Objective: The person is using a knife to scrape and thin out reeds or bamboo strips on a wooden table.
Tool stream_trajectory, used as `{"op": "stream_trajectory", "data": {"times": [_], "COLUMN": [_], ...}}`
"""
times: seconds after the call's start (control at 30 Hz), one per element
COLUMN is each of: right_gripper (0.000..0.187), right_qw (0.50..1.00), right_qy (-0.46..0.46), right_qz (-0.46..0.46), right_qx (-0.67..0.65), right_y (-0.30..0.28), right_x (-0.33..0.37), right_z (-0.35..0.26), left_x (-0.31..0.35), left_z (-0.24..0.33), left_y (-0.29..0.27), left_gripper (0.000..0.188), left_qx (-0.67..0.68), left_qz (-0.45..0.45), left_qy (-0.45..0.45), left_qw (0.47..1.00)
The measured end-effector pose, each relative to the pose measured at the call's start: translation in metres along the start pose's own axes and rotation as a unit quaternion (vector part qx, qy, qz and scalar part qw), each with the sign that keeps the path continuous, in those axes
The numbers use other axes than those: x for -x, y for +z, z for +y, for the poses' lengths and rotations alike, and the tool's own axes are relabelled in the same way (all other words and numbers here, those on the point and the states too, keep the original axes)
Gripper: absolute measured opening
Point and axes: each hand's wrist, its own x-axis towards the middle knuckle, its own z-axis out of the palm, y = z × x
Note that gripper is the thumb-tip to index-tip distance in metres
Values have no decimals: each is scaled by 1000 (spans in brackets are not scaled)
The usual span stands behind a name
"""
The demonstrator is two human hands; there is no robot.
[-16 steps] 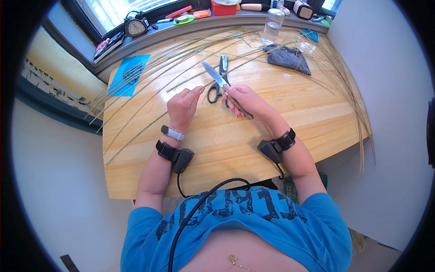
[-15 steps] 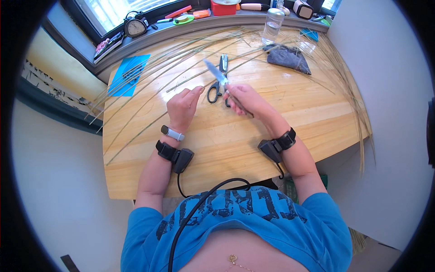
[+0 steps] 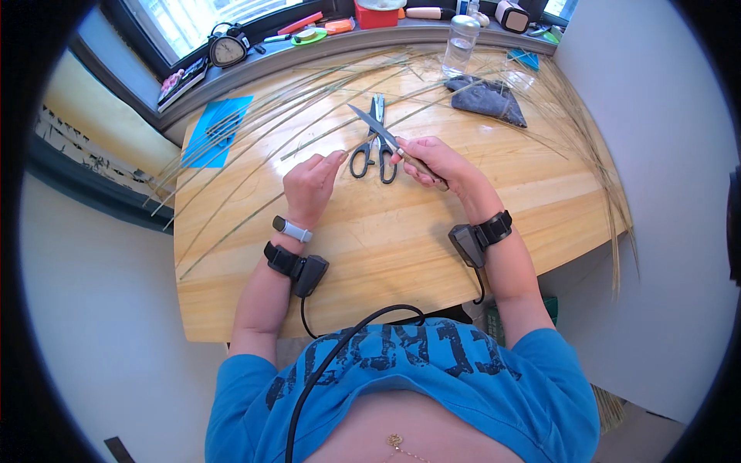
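My right hand (image 3: 436,163) is closed around the wooden handle of a knife (image 3: 376,129). Its blade points up and to the left, over a pair of black-handled scissors (image 3: 380,158) lying on the table. To the left of the scissors, my left hand (image 3: 311,181) is pinched shut on a long, thin, tan plant strip (image 3: 243,226), which runs from the near left toward the far right. The fingers hide the strip where they grip it. Many similar strips (image 3: 309,91) lie across the far left of the table.
Blue sheets (image 3: 202,147) lie at the far left of the wooden table (image 3: 370,247). A lidded glass jar (image 3: 461,46) and a dark pouch (image 3: 488,102) stand far right, beside more strips (image 3: 594,147). An alarm clock (image 3: 228,50) sits on the windowsill. A black cable (image 3: 340,343) crosses my front.
My right hand has moved slightly right and turned, taking the knife with it; the blade has gone from blurred to sharp. The left hand stays nearly still.
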Motion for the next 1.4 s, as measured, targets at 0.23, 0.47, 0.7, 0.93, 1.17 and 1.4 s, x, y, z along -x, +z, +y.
{"op": "stream_trajectory", "data": {"times": [0.23, 0.47, 0.7, 0.93, 1.17, 1.4], "right_gripper": [38, 37, 37, 41, 30, 26], "right_qw": [996, 993, 992, 986, 913, 760], "right_qy": [-8, -38, -35, -18, -170, -196], "right_qz": [73, 106, 110, 92, 88, 222], "right_qx": [50, 24, 43, 141, 359, 578], "right_y": [-18, -25, -20, 20, 50, 47], "right_x": [6, 10, 8, -6, -9, -7], "right_z": [-4, -7, -5, 8, 29, 25], "left_x": [0, -1, 1, 0, 1, 1], "left_z": [-1, 0, -1, 0, -1, -1], "left_y": [0, -1, 0, 0, 1, 0], "left_gripper": [9, 9, 10, 10, 11, 12], "left_qx": [-4, -17, -1, 12, 17, -1], "left_qz": [13, 6, 8, -2, 3, 11], "left_qy": [-2, 6, 0, -4, -26, -22], "left_qw": [1000, 1000, 1000, 1000, 1000, 1000]}}
